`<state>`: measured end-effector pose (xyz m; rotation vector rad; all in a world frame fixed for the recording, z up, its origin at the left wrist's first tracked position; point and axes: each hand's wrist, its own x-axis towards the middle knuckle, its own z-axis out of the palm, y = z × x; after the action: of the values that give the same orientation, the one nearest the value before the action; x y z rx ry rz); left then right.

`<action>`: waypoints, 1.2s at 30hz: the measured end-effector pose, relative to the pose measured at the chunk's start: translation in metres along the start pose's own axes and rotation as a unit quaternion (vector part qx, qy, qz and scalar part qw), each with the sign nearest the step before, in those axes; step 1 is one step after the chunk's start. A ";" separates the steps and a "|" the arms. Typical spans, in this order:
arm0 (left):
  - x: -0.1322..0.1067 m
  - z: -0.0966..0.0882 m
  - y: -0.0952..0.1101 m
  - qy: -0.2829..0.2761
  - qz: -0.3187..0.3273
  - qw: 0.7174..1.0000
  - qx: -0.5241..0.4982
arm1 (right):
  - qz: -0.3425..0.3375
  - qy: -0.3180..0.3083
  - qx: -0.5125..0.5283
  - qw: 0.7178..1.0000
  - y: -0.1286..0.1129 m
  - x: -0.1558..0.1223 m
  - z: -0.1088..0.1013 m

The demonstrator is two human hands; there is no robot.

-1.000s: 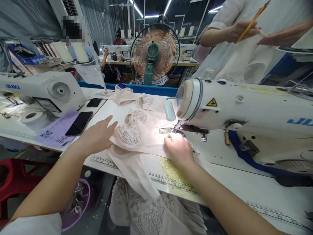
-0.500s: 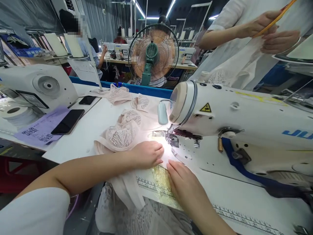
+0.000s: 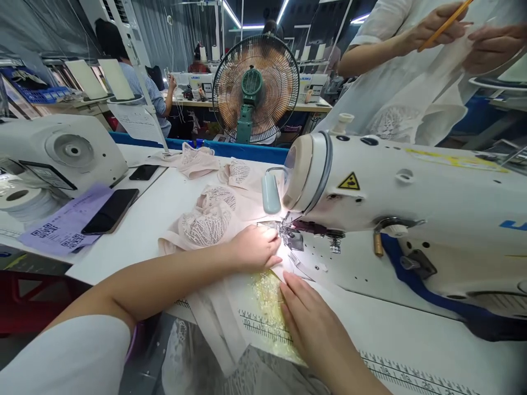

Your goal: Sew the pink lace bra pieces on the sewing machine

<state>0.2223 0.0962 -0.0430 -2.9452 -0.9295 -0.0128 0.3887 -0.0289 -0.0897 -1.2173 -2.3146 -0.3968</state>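
Observation:
My left hand (image 3: 257, 247) is closed on the edge of a pale pink lace bra (image 3: 208, 225), close beside the needle area of the sewing machine (image 3: 346, 181). Its thumb and fingertips come together on the cloth, partly hiding it. My right hand (image 3: 310, 310) lies with fingers stretched out flat, just in front of the presser foot (image 3: 294, 240), its fingertips touching the cloth. A band of the bra hangs over the table's front edge. Under my hands a patch of shiny yellowish tape (image 3: 269, 307) covers part of a printed ruler (image 3: 263, 327).
More pink lace pieces (image 3: 197, 160) trail to the back. At left are a phone (image 3: 110, 211), a purple paper sheet (image 3: 61, 227) and another machine (image 3: 69, 151). A fan (image 3: 255, 90) stands behind the table. A co-worker's hand (image 3: 442, 27) holds an orange stick at right.
My left hand has moved slightly right and up, nearer the needle, with the cloth. My right hand has barely shifted. The co-worker's hands and cloth have moved.

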 end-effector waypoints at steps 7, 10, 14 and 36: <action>0.001 -0.005 -0.006 0.000 0.034 0.999 0.005 | -0.010 -0.012 0.001 1.000 -0.002 0.003 0.000; 0.004 -0.006 -0.009 0.013 0.034 0.999 0.011 | 0.005 -0.028 0.015 0.999 -0.002 0.006 0.002; 0.001 -0.005 -0.003 0.046 0.080 0.994 0.050 | 0.020 -0.032 0.035 0.999 -0.003 0.016 0.004; -0.025 -0.001 -0.010 0.056 0.115 0.992 -0.016 | 0.017 -0.005 0.119 0.993 0.001 0.015 0.006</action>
<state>0.1964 0.0902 -0.0422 -3.0240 -0.5786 -0.1826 0.3807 -0.0158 -0.0863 -1.1426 -2.2698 -0.0986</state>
